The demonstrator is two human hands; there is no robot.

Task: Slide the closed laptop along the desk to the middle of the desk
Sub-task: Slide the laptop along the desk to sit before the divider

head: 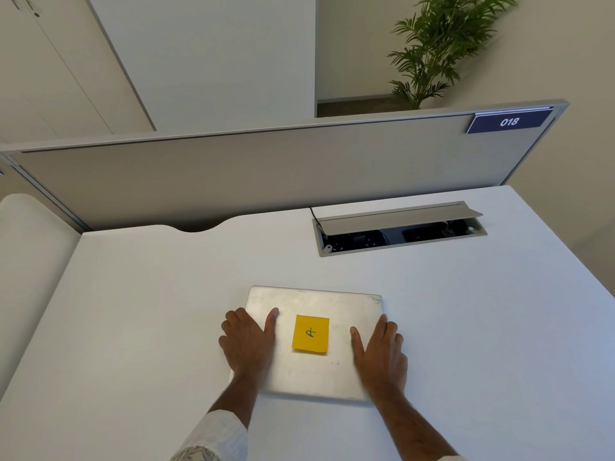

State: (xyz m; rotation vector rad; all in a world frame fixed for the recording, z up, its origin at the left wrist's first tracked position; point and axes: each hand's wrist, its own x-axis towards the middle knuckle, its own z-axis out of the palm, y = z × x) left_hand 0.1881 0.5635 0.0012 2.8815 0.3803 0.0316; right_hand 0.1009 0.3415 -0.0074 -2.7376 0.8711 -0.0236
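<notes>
A closed silver laptop (316, 302) lies flat on the white desk (149, 311), near the front middle. A yellow sticky note (310, 334) with a handwritten mark is stuck on its lid. My left hand (248, 344) grips the laptop's left edge, thumb on the lid and fingers over the side. My right hand (379, 351) holds the right edge the same way, thumb resting on the lid. Both palms cover the laptop's front corners.
An open cable hatch (399, 227) with a raised grey flap sits in the desk behind and right of the laptop. A grey partition (266, 168) with a blue "018" label (509, 122) bounds the far edge. A plant (432, 44) stands beyond it.
</notes>
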